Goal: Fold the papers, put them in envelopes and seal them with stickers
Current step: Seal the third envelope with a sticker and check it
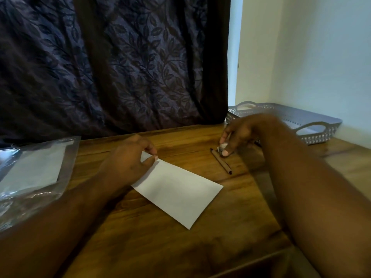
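Note:
A white envelope point(176, 191) lies slanted on the wooden table point(152, 243) in front of me. My left hand point(128, 159) pinches its far left end, where the flap is. To the right, my right hand point(239, 133) pinches a small pale thing point(222, 147) just above the table, which looks like a sticker; what it is stays blurred. A thin brown stick-like strip point(221, 161) lies on the wood under that hand.
A clear plastic pack holding white sheets point(34, 173) lies at the table's left edge. A grey perforated basket with handles point(313, 125) stands at the back right by the wall. A dark leaf-patterned curtain point(112, 63) hangs behind the table.

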